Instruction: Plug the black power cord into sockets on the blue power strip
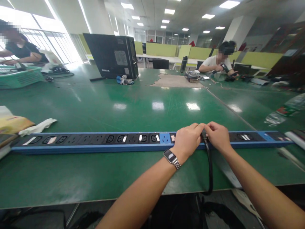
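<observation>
A yellow packet (17, 122) crowds the left end of the power strip (95, 149); green tabletop (133, 111) spreads wide behind it. Right of the strip's middle, left hand (189, 140) and right hand (218, 136) pinch a black plug (204, 135) at the strip, its seating hidden. The cable (210, 168) hangs past the table edge (105, 198) before the strip; its drag could tilt the plug.

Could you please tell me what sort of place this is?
Probably an office used as a workshop: a long power strip, a black computer tower and, behind, yellow-green desk partitions.
</observation>
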`<action>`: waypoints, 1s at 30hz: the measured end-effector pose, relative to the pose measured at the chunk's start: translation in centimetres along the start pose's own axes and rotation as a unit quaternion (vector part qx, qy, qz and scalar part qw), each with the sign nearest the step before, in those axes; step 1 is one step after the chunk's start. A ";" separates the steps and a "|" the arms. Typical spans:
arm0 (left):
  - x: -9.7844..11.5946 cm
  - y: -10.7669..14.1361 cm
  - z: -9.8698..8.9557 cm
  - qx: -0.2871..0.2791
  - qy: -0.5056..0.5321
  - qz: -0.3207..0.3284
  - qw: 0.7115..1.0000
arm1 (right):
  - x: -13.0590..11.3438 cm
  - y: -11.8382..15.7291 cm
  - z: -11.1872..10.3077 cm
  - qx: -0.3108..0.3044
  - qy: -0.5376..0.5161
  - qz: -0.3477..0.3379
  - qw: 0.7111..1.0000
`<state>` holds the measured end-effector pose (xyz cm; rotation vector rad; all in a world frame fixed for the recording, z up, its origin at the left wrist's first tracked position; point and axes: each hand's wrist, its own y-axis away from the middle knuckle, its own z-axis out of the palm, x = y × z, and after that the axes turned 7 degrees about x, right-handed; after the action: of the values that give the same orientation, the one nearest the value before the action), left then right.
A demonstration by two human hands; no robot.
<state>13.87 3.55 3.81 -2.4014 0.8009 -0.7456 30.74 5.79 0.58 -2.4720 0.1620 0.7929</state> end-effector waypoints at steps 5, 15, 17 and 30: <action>-0.4 -3.2 -5.8 0.213 0.094 -0.018 0.972 | -0.3 0.3 -0.1 0.011 0.017 -0.013 1.000; -8.0 7.7 -7.7 0.012 0.038 -0.108 0.993 | -0.4 0.4 0.1 0.009 0.026 -0.004 1.000; -7.7 7.8 -7.4 0.007 0.000 -0.091 0.996 | -0.3 0.4 0.2 0.013 0.018 -0.007 1.000; -6.1 8.5 -7.5 -0.047 -0.130 -0.039 0.990 | -0.2 0.6 0.2 0.014 0.041 -0.009 0.999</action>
<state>1.81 -0.53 2.14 -2.5590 0.6520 -0.4183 30.34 5.41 0.25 -2.4778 0.1795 0.6773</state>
